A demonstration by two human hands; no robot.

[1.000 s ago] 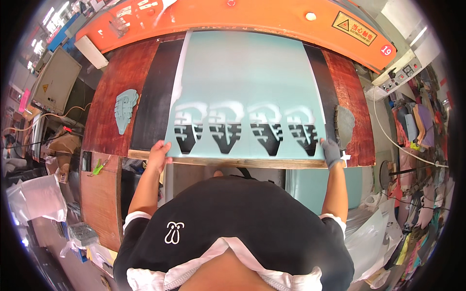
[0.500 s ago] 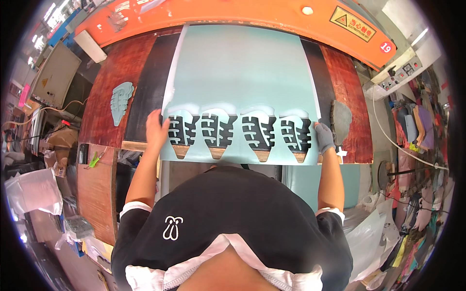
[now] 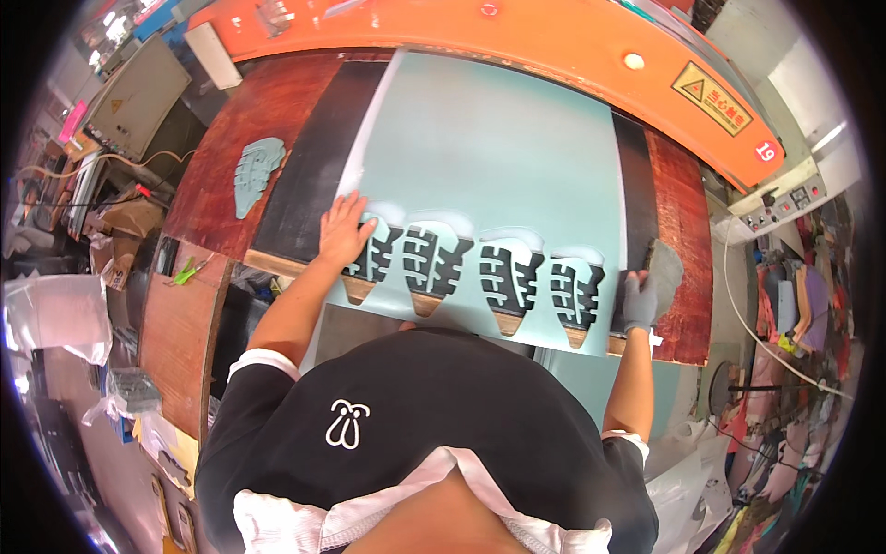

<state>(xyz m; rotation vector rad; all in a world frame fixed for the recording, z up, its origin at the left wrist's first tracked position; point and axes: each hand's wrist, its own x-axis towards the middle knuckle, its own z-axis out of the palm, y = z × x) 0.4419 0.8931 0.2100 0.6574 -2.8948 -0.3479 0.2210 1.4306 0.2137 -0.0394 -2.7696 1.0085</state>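
Note:
A pale blue-green sheet (image 3: 498, 138) lies over the dark board, with a row of several slotted cut-outs along its near end. My bare left hand (image 3: 343, 233) rests with fingers spread on the sheet's left edge, beside the leftmost cut-out. Just off the sheet's right edge is my right hand (image 3: 639, 303), in a grey glove with bare fingertips. Its fingers point forward, apart, close to a grey rounded cutting die (image 3: 666, 277); I cannot tell whether they touch it. Slotted blue-green cut pieces (image 3: 257, 175) lie on the red-brown board at the left.
An orange machine beam (image 3: 554, 51) crosses behind the table. A control panel (image 3: 784, 205) stands at the far right, near hanging coloured scraps (image 3: 812, 305). At the left are a wooden board (image 3: 180, 342) with a green tool (image 3: 189, 270) and a plastic-wrapped bundle (image 3: 60, 314).
My left hand has moved forward onto the sheet's left edge. My right hand has left the sheet's right edge and come near the grey die. The whole view has tilted.

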